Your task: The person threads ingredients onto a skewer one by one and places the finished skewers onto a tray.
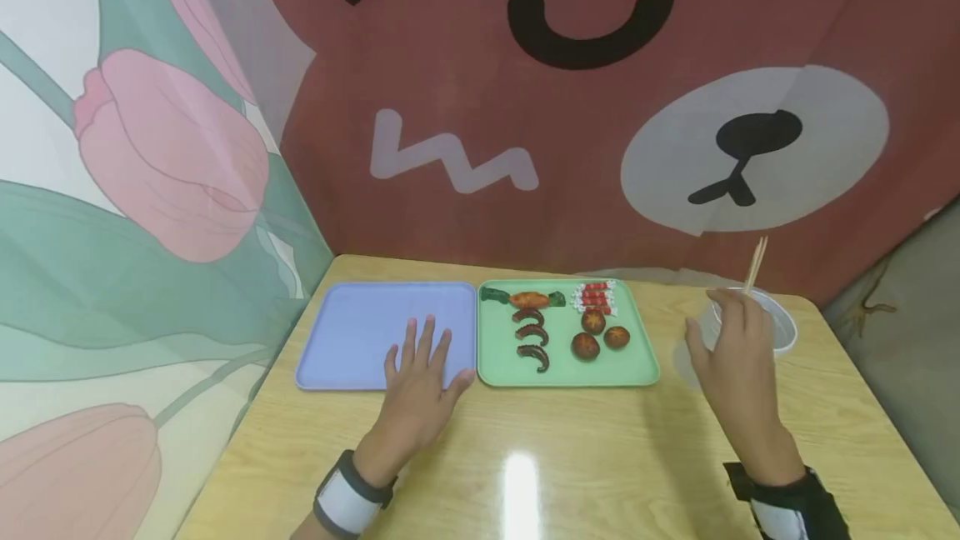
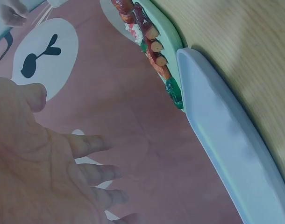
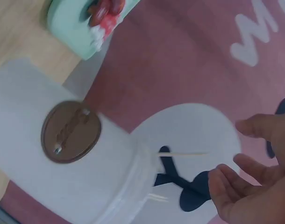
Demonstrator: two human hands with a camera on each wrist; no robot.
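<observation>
My left hand (image 1: 415, 397) hovers with spread, straight fingers over the front right of the blue tray (image 1: 352, 340); the left wrist view shows nothing in its palm. My right hand (image 1: 738, 369) is raised by a white tub (image 3: 77, 144) with a brown oval label. Thin wooden skewers (image 1: 757, 263) stick up out of the tub. In the right wrist view the loosely bent fingers are apart from the skewer tips. The green tray (image 1: 558, 373) bears three brown toy tentacles (image 1: 532, 332), three brown mushrooms (image 1: 585, 347) and several red-and-white pieces (image 1: 596, 298).
Along the green tray's back lies an orange piece (image 1: 529, 300) with dark green pieces (image 1: 495, 296) beside it. Both trays touch side by side on a wooden table (image 1: 585, 457). Behind rises a brown bear-print wall cloth (image 1: 450, 215); a floral one (image 1: 165, 157) hangs at left.
</observation>
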